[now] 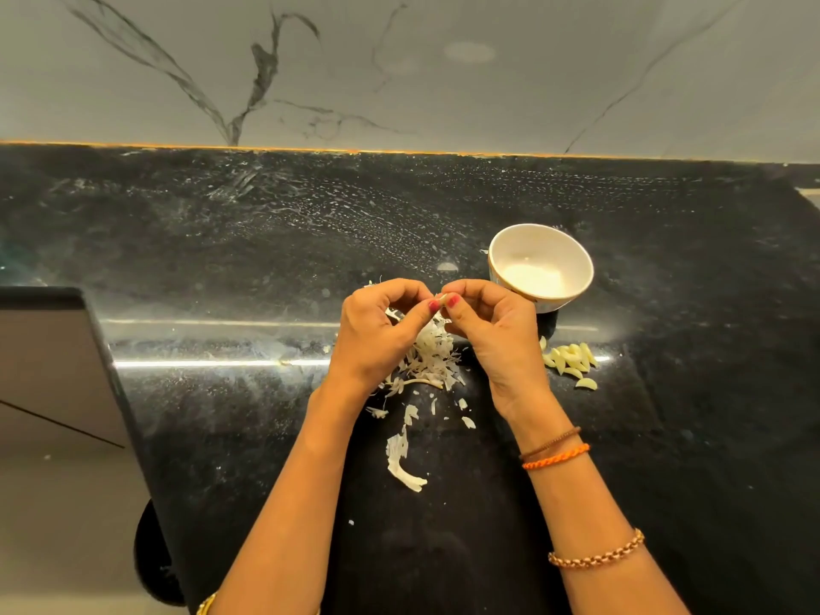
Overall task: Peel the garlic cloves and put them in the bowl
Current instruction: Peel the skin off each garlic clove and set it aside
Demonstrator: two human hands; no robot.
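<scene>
a: where are we?

b: i've got both hands up over the skins [428,361]. left hand [381,330] and right hand [492,335] pinch one clove [442,299] between them.

a: bowl?

b: bowl [540,265] far right looks empty. peeled cloves [570,359] lie on the counter [222,241] near it, so i judge moving them is left.

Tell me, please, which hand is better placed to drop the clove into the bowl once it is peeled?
Probably the right hand: the bowl stands just beyond it on the right, while the left hand would have to cross over. Both pinch the clove.
</scene>
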